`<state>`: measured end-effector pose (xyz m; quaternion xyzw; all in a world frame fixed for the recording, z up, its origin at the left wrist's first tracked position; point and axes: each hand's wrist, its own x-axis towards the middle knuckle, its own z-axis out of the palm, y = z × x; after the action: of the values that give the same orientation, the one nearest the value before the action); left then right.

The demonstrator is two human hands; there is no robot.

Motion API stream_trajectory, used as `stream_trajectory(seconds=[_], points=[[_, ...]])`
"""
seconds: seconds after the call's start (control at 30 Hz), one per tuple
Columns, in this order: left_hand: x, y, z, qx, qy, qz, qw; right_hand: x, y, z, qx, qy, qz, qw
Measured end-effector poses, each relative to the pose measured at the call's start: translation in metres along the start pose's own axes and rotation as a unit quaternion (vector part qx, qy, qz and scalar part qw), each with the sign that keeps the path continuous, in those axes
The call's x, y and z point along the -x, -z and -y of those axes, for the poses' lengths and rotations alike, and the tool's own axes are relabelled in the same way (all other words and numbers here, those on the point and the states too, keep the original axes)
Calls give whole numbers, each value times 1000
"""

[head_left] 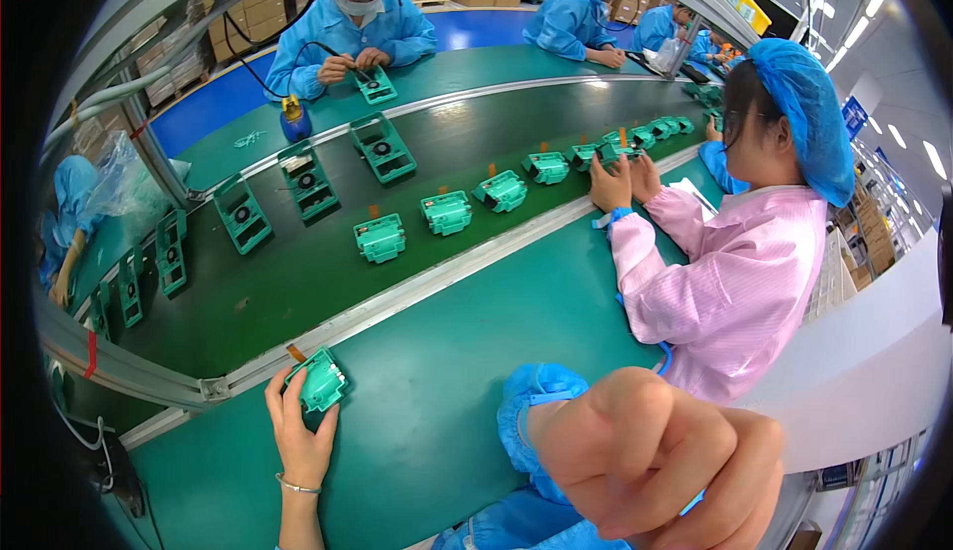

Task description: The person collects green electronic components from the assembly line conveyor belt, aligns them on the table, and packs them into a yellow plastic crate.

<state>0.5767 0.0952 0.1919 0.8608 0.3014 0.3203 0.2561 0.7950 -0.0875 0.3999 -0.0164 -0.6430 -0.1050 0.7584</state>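
My left hand (303,446), with a thin bracelet at the wrist, grips a small green plastic housing (323,381) between thumb and fingers. The housing rests at the far edge of the green bench and has an orange tab sticking up behind it. Close to the camera, my right hand (665,456) is raised with its fingers curled in. A blue elastic cuff (541,396) surrounds that wrist. Between the curled fingers a small bit of bright blue shows, but what the hand holds, if anything, is hidden.
Beyond a metal rail (387,307) runs a dark green conveyor (268,312) carrying several green housings (380,239) and open trays with round black parts (241,214). A co-worker in pink (725,252) handles a housing at right. Across the belt, another person in blue (347,29) works on one.
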Motion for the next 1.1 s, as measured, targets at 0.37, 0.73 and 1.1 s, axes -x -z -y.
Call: stream_trajectory(seconds=[0.37, 0.73, 1.1], points=[[1, -1, -2, 1, 5, -4, 1000, 2, -16, 2, 120, 53, -67, 989], [0, -3, -7, -17, -23, -10, 1000, 0, 2, -6, 133, 73, 75, 986], [-1, -8, -6, -17, -19, -7, 1000, 14, -5, -2, 160, 96, -83, 979]])
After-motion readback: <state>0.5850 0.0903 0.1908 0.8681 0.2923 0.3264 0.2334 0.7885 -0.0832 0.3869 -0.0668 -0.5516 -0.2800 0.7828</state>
